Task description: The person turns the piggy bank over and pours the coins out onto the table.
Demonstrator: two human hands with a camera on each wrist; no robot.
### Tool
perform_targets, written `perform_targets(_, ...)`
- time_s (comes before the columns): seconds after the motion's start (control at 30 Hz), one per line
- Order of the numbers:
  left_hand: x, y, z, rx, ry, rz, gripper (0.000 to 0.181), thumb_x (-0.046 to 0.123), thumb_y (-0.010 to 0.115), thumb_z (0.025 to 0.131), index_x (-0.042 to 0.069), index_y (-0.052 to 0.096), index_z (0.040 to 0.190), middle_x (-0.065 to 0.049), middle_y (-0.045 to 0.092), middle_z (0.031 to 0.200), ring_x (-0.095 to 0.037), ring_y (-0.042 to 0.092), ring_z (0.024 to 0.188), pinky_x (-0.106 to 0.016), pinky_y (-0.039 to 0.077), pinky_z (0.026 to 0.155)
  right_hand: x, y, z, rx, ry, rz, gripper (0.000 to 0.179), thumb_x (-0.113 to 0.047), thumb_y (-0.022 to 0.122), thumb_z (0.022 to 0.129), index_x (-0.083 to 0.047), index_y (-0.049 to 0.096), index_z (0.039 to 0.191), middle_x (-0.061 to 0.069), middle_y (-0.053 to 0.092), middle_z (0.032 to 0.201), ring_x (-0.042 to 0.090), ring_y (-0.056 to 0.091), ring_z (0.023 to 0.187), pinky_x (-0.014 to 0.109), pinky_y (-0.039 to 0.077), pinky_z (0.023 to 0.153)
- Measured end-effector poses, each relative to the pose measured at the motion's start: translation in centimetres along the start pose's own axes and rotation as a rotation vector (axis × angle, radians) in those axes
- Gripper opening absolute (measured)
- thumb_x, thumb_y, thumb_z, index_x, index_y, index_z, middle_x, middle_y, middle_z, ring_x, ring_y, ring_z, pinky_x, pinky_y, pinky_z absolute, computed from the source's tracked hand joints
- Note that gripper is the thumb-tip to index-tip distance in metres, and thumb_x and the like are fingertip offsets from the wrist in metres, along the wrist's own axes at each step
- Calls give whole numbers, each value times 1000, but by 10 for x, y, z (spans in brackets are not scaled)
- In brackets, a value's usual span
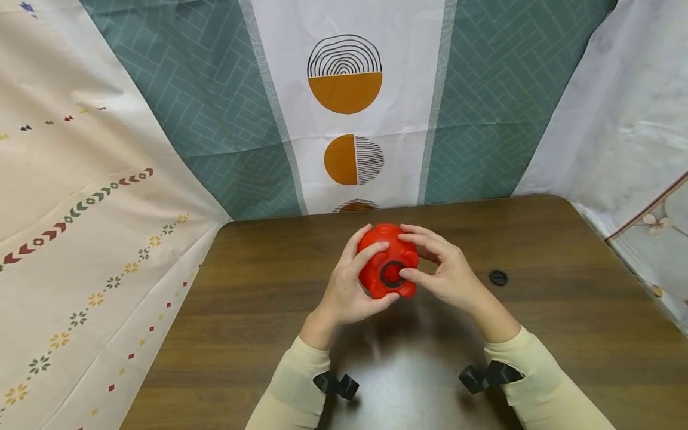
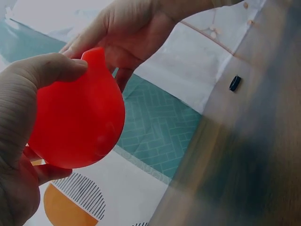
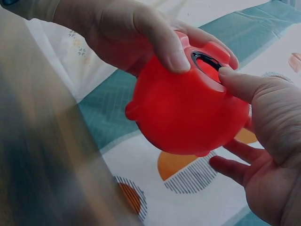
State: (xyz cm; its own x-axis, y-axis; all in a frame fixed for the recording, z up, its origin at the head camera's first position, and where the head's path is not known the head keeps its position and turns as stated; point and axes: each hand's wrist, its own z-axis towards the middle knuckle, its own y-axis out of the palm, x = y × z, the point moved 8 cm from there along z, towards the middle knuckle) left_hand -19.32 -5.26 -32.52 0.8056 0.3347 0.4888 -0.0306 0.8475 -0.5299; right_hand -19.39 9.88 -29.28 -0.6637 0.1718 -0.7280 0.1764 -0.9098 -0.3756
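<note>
My left hand (image 1: pixel 349 286) and right hand (image 1: pixel 446 275) both grip the round red plastic shell (image 1: pixel 374 275) above the brown wooden counter (image 1: pixel 258 298). I'd brace left, work the right thumb (image 1: pixel 418 276) evenly around its black plastic ring (image 1: pixel 383 276).

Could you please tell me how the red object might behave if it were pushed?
The red object would probably roll unevenly, being rounded but with small knobs. Its smooth-looking surface may be somewhat slippery. The black-rimmed opening suggests it is hollow and fairly light.
</note>
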Motion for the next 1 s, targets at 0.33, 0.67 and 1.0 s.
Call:
perform_targets(0.33, 8, 9, 3, -39, 55, -49, 77, 20, 84, 66, 14, 47, 134, -18, 26, 151, -28, 38, 132, -30, 49, 95, 38, 4, -7, -147, 107, 22, 69, -6, 78, 79, -18, 49, 140, 0, 36, 151, 20, 47, 125, 33, 56, 80)
perform_targets(0.67, 9, 26, 0, -114, 60, -28, 87, 25, 83, 68, 13, 39, 141, -14, 22, 154, -25, 37, 134, -27, 46, 98, 34, 8, -7, -176, 106, -105, 70, -8, 80, 77, -13, 48, 140, 8, 41, 146, 25, 51, 118, 37, 54, 83)
perform_targets(1.0, -3, 29, -1, -154, -70, 59, 100, 33, 84, 70, 18, 26, 150, -7, 17, 156, -24, 31, 138, -31, 46, 98, 43, 3, -8, -76, 60, -186, 68, -13, 84, 74, -16, 54, 135, 4, 45, 143, 24, 53, 116, 42, 54, 82)
